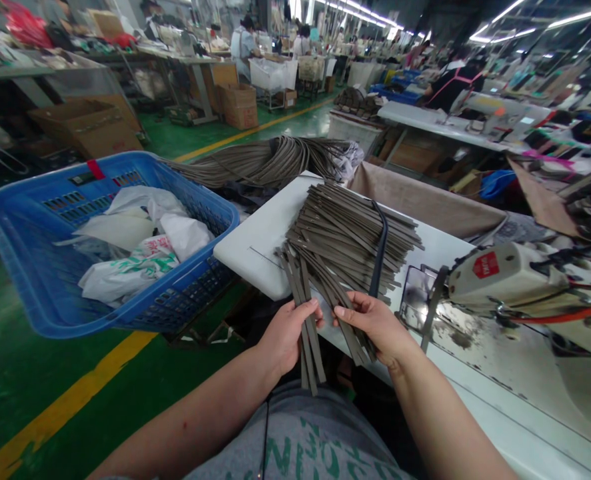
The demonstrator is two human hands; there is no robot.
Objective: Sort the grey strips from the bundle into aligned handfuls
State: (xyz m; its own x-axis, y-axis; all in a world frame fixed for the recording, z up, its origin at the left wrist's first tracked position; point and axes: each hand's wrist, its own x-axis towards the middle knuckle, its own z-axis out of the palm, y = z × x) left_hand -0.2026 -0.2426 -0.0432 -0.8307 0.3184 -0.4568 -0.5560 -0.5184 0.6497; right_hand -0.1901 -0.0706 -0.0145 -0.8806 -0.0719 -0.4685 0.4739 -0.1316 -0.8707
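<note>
My left hand (295,329) pinches a few grey-brown fabric strips (310,353), whose lower ends hang past the table's front edge. Close beside it, my right hand (368,325) grips a second, thicker bunch of the same strips (332,287). The two bunches fan apart below and come close together at their upper ends. Behind the hands, a wide pile of cut strips (345,227) covers part of the white table (255,243). A dark curved band (380,250) lies over the pile, its near end by my right hand.
A blue plastic basket (30,267) with white plastic bags (142,257) stands at the left. On the right is a sewing machine (510,280). Long strips (270,160) lie bundled behind the table. Cardboard boxes (238,105) and other people's workstations fill the background.
</note>
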